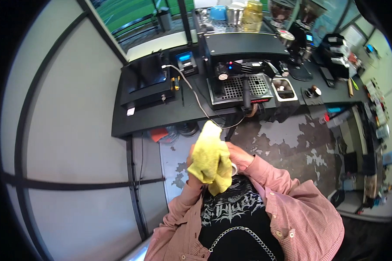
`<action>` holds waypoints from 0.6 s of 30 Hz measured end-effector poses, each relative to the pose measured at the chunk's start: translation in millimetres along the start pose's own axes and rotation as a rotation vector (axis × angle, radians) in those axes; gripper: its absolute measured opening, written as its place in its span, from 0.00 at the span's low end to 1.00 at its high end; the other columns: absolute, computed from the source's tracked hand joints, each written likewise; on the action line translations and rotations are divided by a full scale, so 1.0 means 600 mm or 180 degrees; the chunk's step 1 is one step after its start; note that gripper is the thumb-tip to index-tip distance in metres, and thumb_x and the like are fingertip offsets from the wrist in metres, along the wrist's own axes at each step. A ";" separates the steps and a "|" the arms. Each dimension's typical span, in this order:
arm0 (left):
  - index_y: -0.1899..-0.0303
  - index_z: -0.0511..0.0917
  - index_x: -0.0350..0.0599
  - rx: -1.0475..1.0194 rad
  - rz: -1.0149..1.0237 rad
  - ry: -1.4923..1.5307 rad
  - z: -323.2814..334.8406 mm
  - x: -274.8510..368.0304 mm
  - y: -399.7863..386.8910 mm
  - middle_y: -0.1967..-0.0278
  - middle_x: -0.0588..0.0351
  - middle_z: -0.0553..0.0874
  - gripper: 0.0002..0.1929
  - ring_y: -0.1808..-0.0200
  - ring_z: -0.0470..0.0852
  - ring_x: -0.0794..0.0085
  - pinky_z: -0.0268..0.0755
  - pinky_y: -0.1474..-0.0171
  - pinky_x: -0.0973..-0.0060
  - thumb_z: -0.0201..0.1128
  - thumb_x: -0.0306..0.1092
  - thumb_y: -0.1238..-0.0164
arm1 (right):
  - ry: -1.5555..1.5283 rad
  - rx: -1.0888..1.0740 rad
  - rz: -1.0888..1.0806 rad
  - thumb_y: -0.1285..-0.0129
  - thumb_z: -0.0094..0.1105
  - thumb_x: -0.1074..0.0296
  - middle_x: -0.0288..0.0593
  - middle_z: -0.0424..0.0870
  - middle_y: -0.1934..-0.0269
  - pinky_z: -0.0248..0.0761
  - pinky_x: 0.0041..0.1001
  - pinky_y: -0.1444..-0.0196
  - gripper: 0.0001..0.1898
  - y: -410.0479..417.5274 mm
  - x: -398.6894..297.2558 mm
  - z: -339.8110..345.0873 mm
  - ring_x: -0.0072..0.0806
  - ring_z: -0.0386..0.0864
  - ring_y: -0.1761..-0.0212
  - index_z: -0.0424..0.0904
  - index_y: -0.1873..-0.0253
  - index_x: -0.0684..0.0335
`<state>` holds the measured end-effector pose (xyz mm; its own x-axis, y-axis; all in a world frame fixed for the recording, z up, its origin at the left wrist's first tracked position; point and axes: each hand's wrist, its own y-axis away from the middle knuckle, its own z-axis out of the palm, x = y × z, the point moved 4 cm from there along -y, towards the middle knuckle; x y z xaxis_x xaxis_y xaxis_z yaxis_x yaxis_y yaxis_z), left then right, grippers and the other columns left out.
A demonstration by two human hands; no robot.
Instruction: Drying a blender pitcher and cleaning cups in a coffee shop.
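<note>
A yellow cloth (210, 156) hangs bunched in front of my chest, above the floor. My left hand (190, 158) is on its left side, mostly covered by the cloth and gripping it from beneath. On the right side, my right hand (240, 157) is curled against the cloth, its fingertips hidden. Below that palm shows the curved rim of a white cup (234, 169); the cloth hides the rest of it. Ahead of both hands stands an espresso machine (246, 45) with a portafilter (246, 93) over its drip tray (228, 88).
A white cable (196, 94) loops off the front edge of the black counter (143, 122). On the counter are a dark screen (147, 73), a small printer (186, 63), a steel bin (284, 89) and coffee grinders (305, 42). A panelled wall (78, 114) stands at left.
</note>
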<state>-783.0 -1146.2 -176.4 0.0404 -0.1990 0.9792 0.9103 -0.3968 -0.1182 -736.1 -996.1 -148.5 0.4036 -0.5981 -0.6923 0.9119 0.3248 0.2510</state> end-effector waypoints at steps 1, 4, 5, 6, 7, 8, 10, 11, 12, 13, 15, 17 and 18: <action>0.46 0.79 0.44 -0.0058 -0.0656 0.0923 0.009 -0.032 -0.006 0.52 0.56 0.89 0.15 0.53 0.88 0.73 0.82 0.50 0.71 0.72 0.33 0.29 | 0.0072 -0.0074 -0.0005 0.22 0.61 0.58 0.39 0.84 0.38 0.77 0.28 0.35 0.23 0.007 -0.012 -0.014 0.24 0.83 0.39 0.75 0.29 0.63; 0.47 0.79 0.43 -0.0041 -0.0298 0.0485 0.080 -0.001 -0.006 0.52 0.56 0.89 0.13 0.52 0.88 0.73 0.83 0.50 0.73 0.70 0.29 0.28 | 0.0182 0.0008 0.0107 0.21 0.60 0.59 0.39 0.83 0.36 0.76 0.28 0.34 0.23 0.032 -0.044 -0.053 0.24 0.83 0.39 0.75 0.29 0.63; 0.46 0.79 0.43 0.0040 -0.0036 0.0594 0.099 0.008 -0.008 0.52 0.56 0.89 0.13 0.52 0.88 0.73 0.83 0.49 0.73 0.70 0.29 0.28 | 0.0247 0.0091 0.0102 0.21 0.59 0.58 0.39 0.83 0.36 0.76 0.28 0.34 0.23 0.043 -0.053 -0.062 0.24 0.83 0.39 0.75 0.29 0.63; 0.43 0.80 0.40 -0.0185 0.1055 -0.0874 0.113 0.002 -0.015 0.50 0.55 0.88 0.15 0.49 0.88 0.71 0.82 0.44 0.71 0.69 0.31 0.26 | 0.0224 0.0055 0.0159 0.21 0.59 0.58 0.39 0.83 0.36 0.76 0.28 0.34 0.23 0.058 -0.054 -0.071 0.24 0.83 0.39 0.75 0.29 0.63; 0.40 0.80 0.39 -0.0103 0.1218 -0.1083 0.125 0.002 -0.029 0.48 0.53 0.88 0.18 0.47 0.88 0.66 0.81 0.41 0.68 0.69 0.33 0.26 | 0.0107 0.0027 0.0119 0.20 0.59 0.57 0.38 0.84 0.37 0.77 0.28 0.35 0.23 0.067 -0.061 -0.082 0.24 0.83 0.39 0.75 0.29 0.64; 0.40 0.81 0.39 -0.0162 0.0728 -0.0319 0.135 -0.020 -0.026 0.47 0.53 0.88 0.19 0.47 0.88 0.65 0.80 0.41 0.68 0.70 0.34 0.27 | -0.0009 -0.0002 0.0077 0.20 0.58 0.57 0.38 0.84 0.38 0.77 0.27 0.36 0.23 0.077 -0.069 -0.093 0.24 0.83 0.39 0.75 0.30 0.64; 0.39 0.81 0.40 -0.0187 0.0252 0.0420 0.165 -0.026 -0.033 0.46 0.52 0.87 0.19 0.47 0.87 0.64 0.80 0.41 0.67 0.71 0.34 0.28 | -0.0114 0.0075 -0.0092 0.20 0.59 0.57 0.38 0.85 0.40 0.79 0.26 0.38 0.22 0.098 -0.091 -0.109 0.23 0.84 0.41 0.76 0.31 0.65; 0.39 0.81 0.40 -0.0343 0.0807 -0.0633 0.192 0.015 -0.044 0.46 0.52 0.87 0.20 0.46 0.87 0.65 0.80 0.41 0.68 0.71 0.34 0.28 | -0.0127 0.0071 -0.0098 0.20 0.59 0.57 0.38 0.85 0.40 0.79 0.26 0.38 0.22 0.108 -0.101 -0.126 0.23 0.84 0.41 0.76 0.31 0.65; 0.39 0.81 0.40 -0.0496 0.1356 -0.1691 0.222 0.044 -0.049 0.46 0.52 0.87 0.20 0.46 0.87 0.65 0.79 0.42 0.69 0.72 0.34 0.29 | 0.0088 0.0045 -0.0130 0.20 0.59 0.57 0.38 0.85 0.40 0.79 0.26 0.38 0.22 0.117 -0.111 -0.143 0.23 0.84 0.41 0.76 0.31 0.65; 0.39 0.81 0.40 -0.0487 0.1344 -0.1721 0.240 0.053 -0.045 0.46 0.52 0.87 0.20 0.46 0.87 0.65 0.79 0.42 0.69 0.72 0.34 0.29 | 0.0297 -0.0002 -0.0149 0.21 0.60 0.57 0.39 0.85 0.40 0.79 0.26 0.38 0.22 0.125 -0.117 -0.154 0.23 0.85 0.42 0.76 0.31 0.65; 0.37 0.80 0.39 -0.0490 0.0835 -0.1070 0.266 0.052 -0.040 0.44 0.53 0.86 0.21 0.44 0.85 0.67 0.78 0.41 0.70 0.69 0.36 0.26 | 0.0233 0.0004 -0.0079 0.21 0.61 0.58 0.39 0.85 0.40 0.80 0.27 0.39 0.22 0.136 -0.123 -0.175 0.23 0.85 0.43 0.76 0.31 0.66; 0.37 0.80 0.38 -0.0469 0.0778 -0.1308 0.271 0.024 -0.037 0.43 0.53 0.85 0.21 0.43 0.85 0.67 0.78 0.41 0.70 0.69 0.37 0.25 | 0.0327 -0.0177 0.0006 0.21 0.60 0.59 0.40 0.86 0.40 0.80 0.27 0.40 0.22 0.143 -0.121 -0.192 0.23 0.86 0.44 0.76 0.32 0.67; 0.36 0.79 0.38 -0.0460 0.0726 -0.1518 0.270 0.006 -0.033 0.42 0.53 0.84 0.22 0.42 0.84 0.67 0.78 0.40 0.69 0.68 0.37 0.25 | 0.0297 -0.0197 0.0013 0.21 0.60 0.59 0.40 0.86 0.40 0.80 0.27 0.40 0.22 0.150 -0.121 -0.195 0.23 0.86 0.44 0.76 0.32 0.67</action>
<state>-734.2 -993.7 -143.6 0.4429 0.1206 0.8884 0.7921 -0.5168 -0.3248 -691.8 -837.6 -155.0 0.3959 -0.5270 -0.7520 0.9028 0.3733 0.2137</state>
